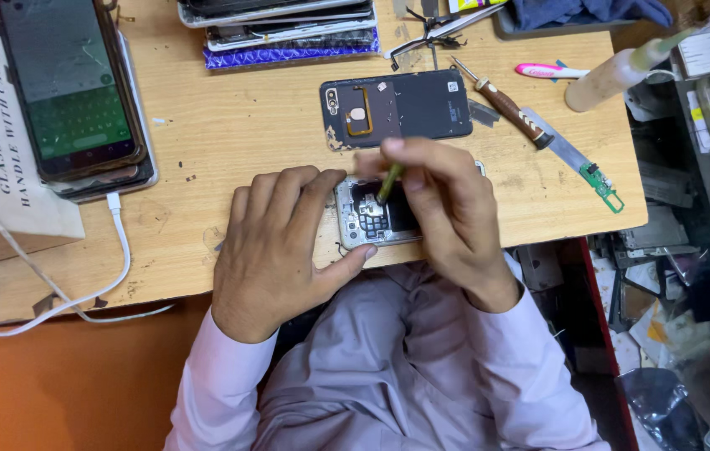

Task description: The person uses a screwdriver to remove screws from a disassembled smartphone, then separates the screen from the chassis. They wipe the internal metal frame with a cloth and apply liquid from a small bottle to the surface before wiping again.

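Observation:
An opened phone with its circuit board showing lies at the near edge of the wooden table. My left hand grips its left end, thumb under the near edge. My right hand covers its right part and holds a thin yellow-green tool with the tip down on the board. Just beyond lies the phone's removed dark back cover, inner side up.
A phone with a lit screen rests on other phones at the far left, with a white cable running off. A stack of phones, a wooden-handled screwdriver, a metal blade, a pink tool and a bottle lie at the back and right.

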